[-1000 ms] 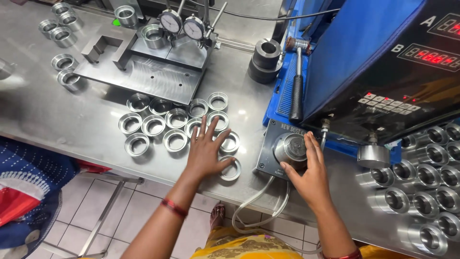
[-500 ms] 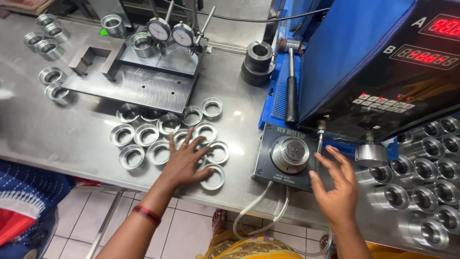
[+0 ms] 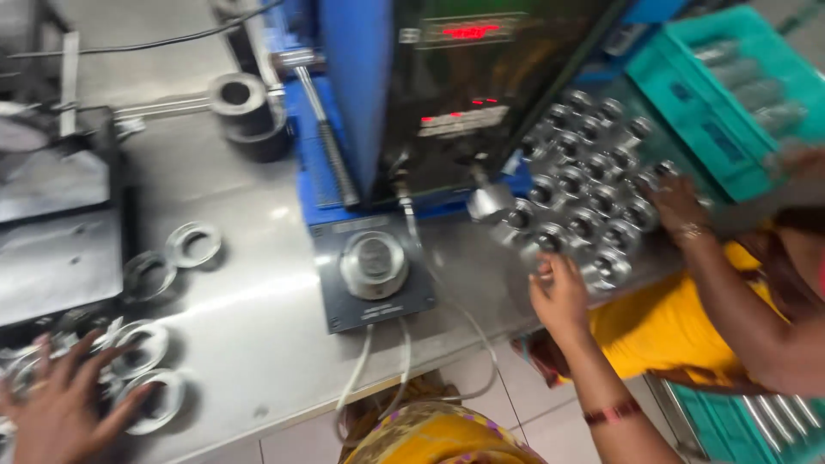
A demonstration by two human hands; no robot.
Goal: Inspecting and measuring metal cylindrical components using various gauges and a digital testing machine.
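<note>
A steel counter [image 3: 258,344] is carrying a blue-framed gauge machine [image 3: 447,94] at its back edge, with a teal crate [image 3: 730,112] of blurred metal cylinders sitting at the far right corner. A cluster of metal fittings [image 3: 584,198] is crowding the right edge, where another person's hand [image 3: 679,202] is resting on it. The right hand [image 3: 560,296] is reaching, fingers loosely spread and holding nothing, toward the nearest fittings, while the left hand [image 3: 56,408] is pressing flat and unclenched on metal rings [image 3: 146,369] at the front left corner.
</note>
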